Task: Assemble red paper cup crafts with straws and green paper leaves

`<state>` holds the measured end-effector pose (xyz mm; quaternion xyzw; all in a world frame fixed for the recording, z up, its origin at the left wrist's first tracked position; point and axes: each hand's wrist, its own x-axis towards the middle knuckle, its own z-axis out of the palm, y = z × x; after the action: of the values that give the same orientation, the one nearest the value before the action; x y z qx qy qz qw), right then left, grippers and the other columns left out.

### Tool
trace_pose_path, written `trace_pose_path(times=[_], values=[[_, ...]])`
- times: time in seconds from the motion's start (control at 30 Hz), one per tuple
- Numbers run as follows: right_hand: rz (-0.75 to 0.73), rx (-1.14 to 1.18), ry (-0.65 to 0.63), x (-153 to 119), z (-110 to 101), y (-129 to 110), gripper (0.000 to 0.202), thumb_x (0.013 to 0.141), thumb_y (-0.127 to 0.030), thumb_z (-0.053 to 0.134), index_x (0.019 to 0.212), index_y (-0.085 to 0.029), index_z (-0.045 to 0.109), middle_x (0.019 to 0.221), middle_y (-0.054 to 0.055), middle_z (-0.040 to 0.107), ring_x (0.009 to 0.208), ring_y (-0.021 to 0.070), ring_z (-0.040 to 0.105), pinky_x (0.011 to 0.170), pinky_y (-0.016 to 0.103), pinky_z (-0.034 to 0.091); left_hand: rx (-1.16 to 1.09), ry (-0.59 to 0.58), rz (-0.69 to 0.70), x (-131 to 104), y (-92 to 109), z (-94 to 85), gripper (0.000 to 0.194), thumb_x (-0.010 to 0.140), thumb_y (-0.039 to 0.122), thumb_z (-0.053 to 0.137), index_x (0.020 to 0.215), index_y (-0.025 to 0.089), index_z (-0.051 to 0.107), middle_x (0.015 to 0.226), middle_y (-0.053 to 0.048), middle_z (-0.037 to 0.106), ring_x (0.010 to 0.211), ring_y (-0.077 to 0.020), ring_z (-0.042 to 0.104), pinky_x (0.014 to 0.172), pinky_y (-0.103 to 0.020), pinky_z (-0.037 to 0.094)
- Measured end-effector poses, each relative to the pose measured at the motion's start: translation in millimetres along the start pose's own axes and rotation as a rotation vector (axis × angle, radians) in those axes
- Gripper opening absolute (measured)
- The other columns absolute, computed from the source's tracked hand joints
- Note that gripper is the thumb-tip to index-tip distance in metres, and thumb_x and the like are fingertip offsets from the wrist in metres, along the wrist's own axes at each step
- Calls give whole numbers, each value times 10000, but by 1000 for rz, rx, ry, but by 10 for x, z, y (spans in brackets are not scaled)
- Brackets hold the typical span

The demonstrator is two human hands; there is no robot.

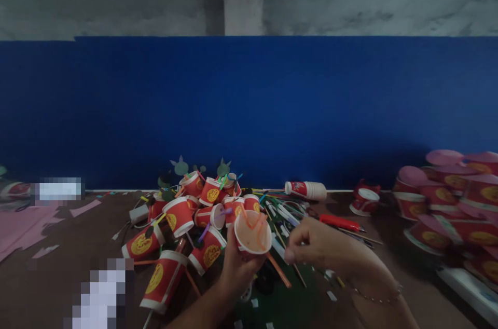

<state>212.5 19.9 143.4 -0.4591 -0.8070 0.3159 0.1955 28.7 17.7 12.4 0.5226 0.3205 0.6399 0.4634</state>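
My left hand is wrapped round a red and white paper cup, its open mouth tilted up toward me. Orange drinking straws are set in this cup, and one straw end sticks out below its right side. To the right of the cup and apart from it, my right hand is closed, fingers curled toward the thumb. Whatever its fingertips may hold is too small or hidden. Left of my left hand lies a heap of red paper cups, several with coloured straws through them.
Stacked paper cups lie near the blue wall. A red-handled tool and thin sticks lie to the right. Red cups with pink discs are piled far right. Pink paper lies at the left. Paper scraps dot the brown table.
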Motion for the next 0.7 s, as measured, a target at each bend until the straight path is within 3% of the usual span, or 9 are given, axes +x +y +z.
trace_pose_path(times=[0.07, 0.13, 0.17, 0.23, 0.33, 0.5, 0.6, 0.7], values=[[49, 125, 173, 82, 2, -24, 394, 854, -449, 517, 629, -174, 688, 553, -5, 586, 499, 94, 468, 465, 225, 337, -49, -48, -41, -24, -34, 4, 768, 613, 288, 790, 1268, 182, 402, 1153, -126, 610, 1012, -261, 609, 862, -338, 501], [18, 191, 352, 172, 45, -92, 300, 866, -402, 510, 826, -184, 710, 760, 30, 670, 645, 120, 553, 575, 242, 411, -56, -103, -58, -44, -44, 3, 797, 583, 270, 807, 1264, 179, 404, 1176, -125, 594, 1046, -267, 591, 898, -347, 484], [-5, 204, 381, 212, 80, -128, 253, 847, -374, 543, 906, -191, 707, 849, 41, 684, 711, 133, 576, 626, 252, 432, -47, -137, -55, -50, -37, 1, 794, 571, 258, 812, 1253, 177, 413, 1182, -124, 589, 1055, -272, 585, 912, -357, 476], [-49, 206, 380, 276, 163, -183, 204, 796, -316, 603, 911, -190, 714, 916, 52, 685, 781, 151, 593, 680, 269, 446, -20, -199, -44, -56, -10, -3, 755, 565, 233, 811, 1219, 179, 437, 1168, -117, 593, 1043, -272, 589, 914, -370, 474], [-85, 191, 398, 326, 271, -202, 148, 761, -272, 616, 726, -170, 716, 854, 57, 681, 781, 165, 597, 697, 288, 449, -12, -235, -25, -56, 25, -1, 706, 584, 206, 792, 1199, 187, 447, 1142, -108, 604, 1010, -265, 604, 899, -382, 482], [-56, 223, 444, 340, 316, -201, 172, 742, -280, 643, 621, -168, 690, 838, 57, 665, 789, 175, 597, 728, 309, 458, -28, -164, 9, -33, 0, 8, 652, 639, 175, 732, 1221, 168, 438, 1135, -124, 615, 1023, -265, 603, 910, -365, 478], [-48, 226, 390, 334, 310, -229, 203, 755, -301, 641, 606, -176, 696, 924, 67, 658, 849, 187, 597, 770, 328, 460, -35, -108, 21, -7, 5, 5, 634, 656, 158, 703, 1227, 165, 425, 1129, -124, 622, 992, -250, 615, 885, -347, 488], [-34, 163, 292, 324, 326, -233, 171, 717, -261, 673, 568, -179, 690, 978, 67, 659, 920, 206, 596, 837, 351, 442, -12, -157, 49, 9, 54, -4, 612, 635, 125, 689, 1193, 176, 441, 1159, -114, 606, 1018, -262, 602, 891, -365, 479]])
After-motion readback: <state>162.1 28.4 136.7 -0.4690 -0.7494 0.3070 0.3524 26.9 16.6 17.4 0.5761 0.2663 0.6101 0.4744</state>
